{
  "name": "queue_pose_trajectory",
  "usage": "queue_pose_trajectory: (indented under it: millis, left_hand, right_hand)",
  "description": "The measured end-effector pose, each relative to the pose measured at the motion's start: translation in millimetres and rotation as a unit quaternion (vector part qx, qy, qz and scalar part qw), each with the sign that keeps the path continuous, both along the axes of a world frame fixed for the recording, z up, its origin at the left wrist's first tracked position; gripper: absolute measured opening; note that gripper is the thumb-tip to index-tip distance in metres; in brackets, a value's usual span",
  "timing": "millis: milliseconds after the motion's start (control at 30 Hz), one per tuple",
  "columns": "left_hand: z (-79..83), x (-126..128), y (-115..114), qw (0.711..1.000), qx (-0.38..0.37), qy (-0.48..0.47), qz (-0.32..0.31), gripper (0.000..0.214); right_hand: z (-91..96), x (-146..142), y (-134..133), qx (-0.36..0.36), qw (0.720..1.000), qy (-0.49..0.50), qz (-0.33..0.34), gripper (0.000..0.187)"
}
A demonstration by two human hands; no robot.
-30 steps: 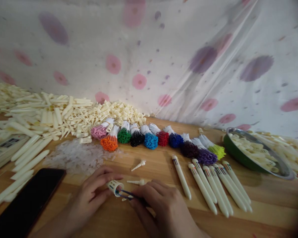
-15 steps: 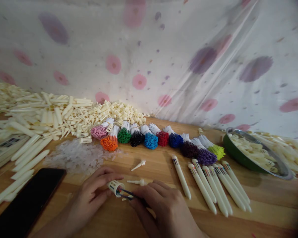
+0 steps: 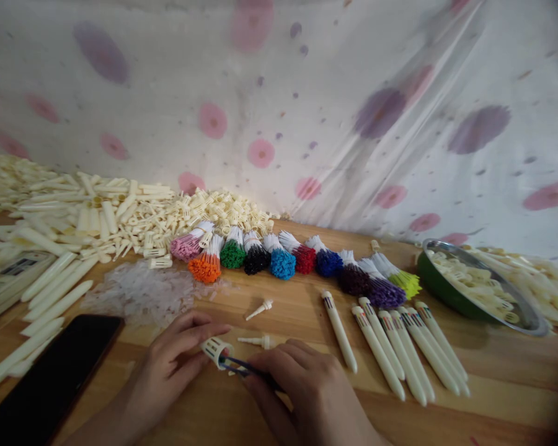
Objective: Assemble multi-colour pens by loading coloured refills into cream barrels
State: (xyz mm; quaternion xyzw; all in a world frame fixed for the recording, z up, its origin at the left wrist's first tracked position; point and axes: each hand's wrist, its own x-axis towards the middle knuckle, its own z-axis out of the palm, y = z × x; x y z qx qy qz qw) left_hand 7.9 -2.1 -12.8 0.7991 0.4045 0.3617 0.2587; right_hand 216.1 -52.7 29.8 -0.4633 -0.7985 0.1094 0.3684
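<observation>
My left hand [image 3: 174,359] pinches a short cream slotted pen collar [image 3: 215,350] just above the wooden table [image 3: 502,371]. My right hand [image 3: 302,381] is closed on a thin dark-blue refill [image 3: 240,366] whose tip sits at the collar's open end. Two small cream pen tips [image 3: 259,309] lie just beyond the hands. To the right, several finished cream multi-colour pens [image 3: 400,350] lie side by side. A row of refill bundles [image 3: 283,260] with coloured ends runs across the middle of the table.
A black phone [image 3: 51,375] lies at the near left beside a heap of clear small parts [image 3: 139,294]. Cream pen barrels and clips [image 3: 88,214] are piled at the back left. A green metal bowl [image 3: 451,291] of cream parts stands at the right. A spotted cloth [image 3: 307,105] hangs behind.
</observation>
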Motion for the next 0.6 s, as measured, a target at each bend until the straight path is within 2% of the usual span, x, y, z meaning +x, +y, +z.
queue_pose_trajectory:
  millis: [233, 433, 600]
  left_hand:
    - [-1.2, 2.1, -0.9, 1.000, 0.007, -0.021, 0.012, 0.037]
    - [-1.6, 5.7, -3.4, 0.999, 0.012, -0.038, 0.015, 0.042]
    - [-2.8, 6.5, -4.0, 0.998, -0.018, -0.057, 0.013, 0.036]
  right_hand:
    - [-4.0, -1.2, -1.5, 0.012, 1.000, 0.000, -0.008, 0.029]
    - [-8.6, -5.0, -0.4, 0.062, 0.998, -0.008, -0.016, 0.032]
    - [2.5, -2.2, -1.1, 0.062, 0.997, -0.034, -0.011, 0.029]
